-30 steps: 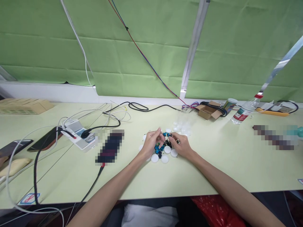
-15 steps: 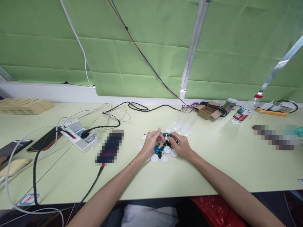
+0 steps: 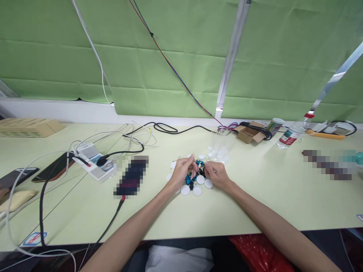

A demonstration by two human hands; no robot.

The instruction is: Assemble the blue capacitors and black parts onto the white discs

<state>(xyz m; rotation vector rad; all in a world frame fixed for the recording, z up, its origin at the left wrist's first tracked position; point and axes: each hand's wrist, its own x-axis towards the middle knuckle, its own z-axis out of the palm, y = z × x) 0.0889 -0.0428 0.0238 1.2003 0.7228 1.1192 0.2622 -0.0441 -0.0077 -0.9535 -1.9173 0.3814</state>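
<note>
My left hand (image 3: 182,172) and my right hand (image 3: 216,174) meet over a small heap of blue and black parts (image 3: 191,178) at the middle of the pale green table (image 3: 255,204). Both hands pinch a small blue part (image 3: 200,163) between their fingertips, just above the heap. Several white round caps (image 3: 197,190) lie around the heap, touching or close to my wrists. Thin wire leads stick out near my left fingers.
A white power strip (image 3: 93,160) with cables sits at the left, next to dark phones (image 3: 53,166). A clear plastic bag (image 3: 221,147), an open cardboard box (image 3: 249,133), a small tin (image 3: 275,125) and a water bottle (image 3: 292,134) stand behind.
My right hand has shifted slightly left and closer to the left hand, and the blue part sits a little lower. Nothing else has moved.
</note>
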